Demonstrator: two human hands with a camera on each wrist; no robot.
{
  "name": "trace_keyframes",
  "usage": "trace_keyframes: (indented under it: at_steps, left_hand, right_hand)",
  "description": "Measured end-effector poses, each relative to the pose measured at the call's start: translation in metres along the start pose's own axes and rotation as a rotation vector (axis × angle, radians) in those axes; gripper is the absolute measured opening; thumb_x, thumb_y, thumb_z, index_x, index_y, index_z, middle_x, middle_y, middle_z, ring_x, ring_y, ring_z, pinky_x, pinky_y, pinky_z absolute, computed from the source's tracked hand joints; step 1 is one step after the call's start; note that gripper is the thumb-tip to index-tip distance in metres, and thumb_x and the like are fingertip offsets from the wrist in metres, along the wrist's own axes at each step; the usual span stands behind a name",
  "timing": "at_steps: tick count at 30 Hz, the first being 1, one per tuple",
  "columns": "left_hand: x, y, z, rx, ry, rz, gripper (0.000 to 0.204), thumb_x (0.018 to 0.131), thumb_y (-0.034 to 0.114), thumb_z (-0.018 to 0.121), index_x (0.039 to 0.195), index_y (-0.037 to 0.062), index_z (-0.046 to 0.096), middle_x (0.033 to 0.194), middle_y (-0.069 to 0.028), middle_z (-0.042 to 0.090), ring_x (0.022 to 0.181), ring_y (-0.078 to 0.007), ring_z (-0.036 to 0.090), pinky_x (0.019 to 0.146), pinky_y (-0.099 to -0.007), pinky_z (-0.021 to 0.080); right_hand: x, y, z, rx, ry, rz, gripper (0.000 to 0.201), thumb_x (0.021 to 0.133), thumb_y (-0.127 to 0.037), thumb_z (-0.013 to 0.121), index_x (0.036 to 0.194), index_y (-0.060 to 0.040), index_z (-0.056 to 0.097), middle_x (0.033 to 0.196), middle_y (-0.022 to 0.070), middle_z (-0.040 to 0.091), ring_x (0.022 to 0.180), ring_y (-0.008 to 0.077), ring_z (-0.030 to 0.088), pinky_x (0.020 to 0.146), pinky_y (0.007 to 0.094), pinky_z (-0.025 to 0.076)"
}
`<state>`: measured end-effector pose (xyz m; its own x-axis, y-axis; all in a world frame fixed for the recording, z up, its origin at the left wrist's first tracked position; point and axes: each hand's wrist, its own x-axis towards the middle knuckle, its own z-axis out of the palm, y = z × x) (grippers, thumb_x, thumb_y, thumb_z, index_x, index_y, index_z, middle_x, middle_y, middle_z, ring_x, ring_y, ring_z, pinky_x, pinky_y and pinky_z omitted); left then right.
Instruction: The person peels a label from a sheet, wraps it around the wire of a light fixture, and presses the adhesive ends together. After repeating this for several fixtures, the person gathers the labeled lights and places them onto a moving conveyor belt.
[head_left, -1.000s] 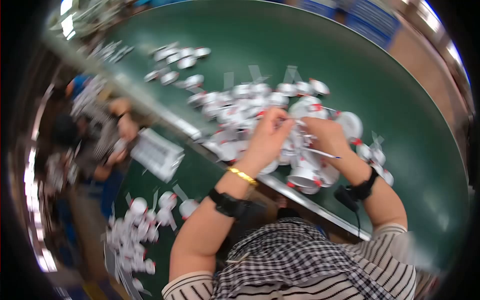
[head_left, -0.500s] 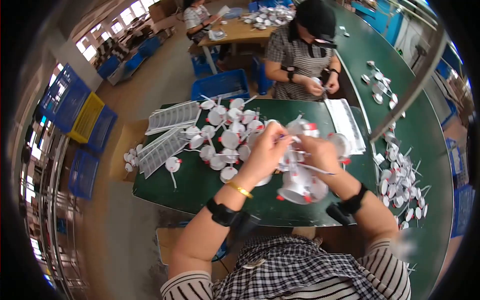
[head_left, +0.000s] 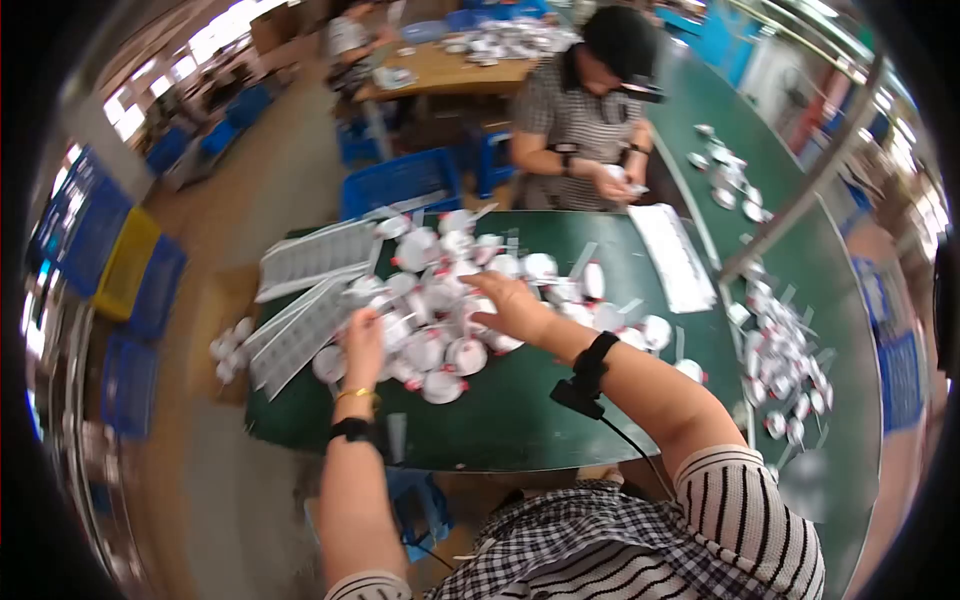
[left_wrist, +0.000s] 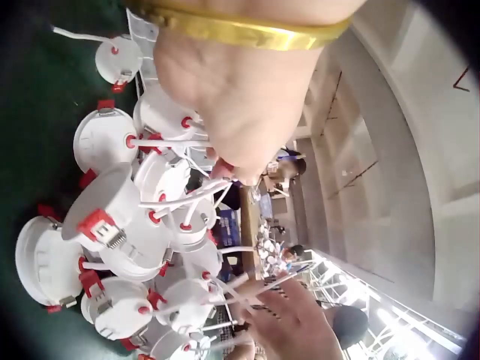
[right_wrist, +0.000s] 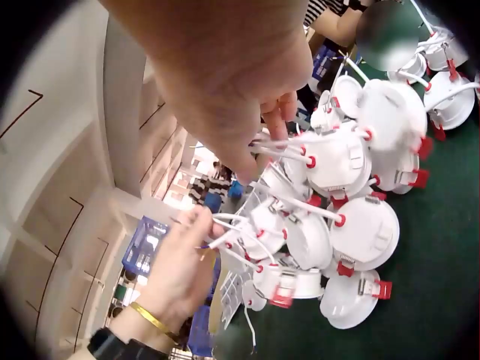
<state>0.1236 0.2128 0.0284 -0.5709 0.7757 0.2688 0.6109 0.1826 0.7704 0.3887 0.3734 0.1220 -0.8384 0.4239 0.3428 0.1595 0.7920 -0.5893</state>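
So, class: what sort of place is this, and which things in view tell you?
Most likely a factory assembly floor. A heap of identical white lamp housings covers the green worktable, blue crates stand on the floor, and another worker handles the same parts.

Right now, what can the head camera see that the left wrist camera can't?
Only the head view shows the whole green table, the sheets of labels, the blue crates, and another person working across the table. Only the left wrist view shows the gold bangle up close and the red clips on a lamp's side. Both show the pile of white round lamps with the left hand and right hand reaching into it.
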Motion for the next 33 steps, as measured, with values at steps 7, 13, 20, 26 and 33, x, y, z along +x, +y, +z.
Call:
trace_keyframes:
  at_steps: [7, 13, 20, 26, 33]
  left_hand:
    - [0.037, -0.052, -0.021, 0.289, 0.174, 0.098, 0.048, 0.085, 0.007, 0.056, 0.131, -0.0010, 0.045, 0.131, -0.0171, 0.048, 0.121, -0.0300, 0.045, 0.106, -0.0402, 0.032]
    - [0.013, 0.198, 0.048, 0.231, 0.223, 0.355, 0.028, 0.088, 0.005, 0.055, 0.114, -0.0047, 0.054, 0.106, -0.0225, 0.060, 0.094, -0.0349, 0.059, 0.088, -0.0420, 0.047]
    - [-0.148, 0.386, 0.344, -0.334, -0.912, 0.402, 0.019, 0.085, 0.002, 0.053, 0.104, 0.0018, 0.059, 0.107, -0.0099, 0.057, 0.097, -0.0190, 0.055, 0.087, -0.0322, 0.045]
    - [-0.339, 0.549, 0.510, -0.187, -1.371, 1.146, 0.053, 0.076, 0.006, 0.069, 0.125, 0.0029, 0.048, 0.127, -0.0185, 0.049, 0.119, -0.0359, 0.045, 0.101, -0.0427, 0.035]
    - [-0.422, 0.626, 0.603, 0.142, -1.403, 1.665, 0.071, 0.069, 0.005, 0.072, 0.133, 0.0102, 0.043, 0.122, -0.0102, 0.054, 0.123, -0.0282, 0.044, 0.106, -0.0459, 0.029]
  right_hand:
    - [-0.175, -0.010, -0.127, -0.062, 0.111, 0.299, 0.039, 0.082, -0.015, 0.065, 0.118, -0.0069, 0.056, 0.113, 0.0132, 0.058, 0.102, 0.0319, 0.057, 0.090, 0.0433, 0.044]
    - [-0.417, 0.008, -0.201, -0.257, 0.481, 0.855, 0.029, 0.085, -0.021, 0.061, 0.110, -0.0063, 0.062, 0.104, 0.0140, 0.062, 0.098, 0.0313, 0.059, 0.089, 0.0406, 0.047]
    - [-0.729, -0.020, -0.243, -0.419, 0.910, 1.716, 0.024, 0.081, -0.020, 0.055, 0.094, -0.0071, 0.069, 0.093, 0.0152, 0.067, 0.091, 0.0337, 0.063, 0.080, 0.0441, 0.050]
    - [-0.948, -0.133, -0.248, -0.443, 0.871, 2.407, 0.028, 0.083, -0.025, 0.054, 0.085, -0.0004, 0.067, 0.084, 0.0210, 0.067, 0.081, 0.0353, 0.067, 0.073, 0.0448, 0.053]
    - [-1.000, -0.206, -0.186, 0.208, 1.083, 2.541, 0.049, 0.071, -0.045, 0.071, 0.084, 0.0022, 0.069, 0.086, 0.0196, 0.067, 0.083, 0.0236, 0.066, 0.075, 0.0379, 0.051]
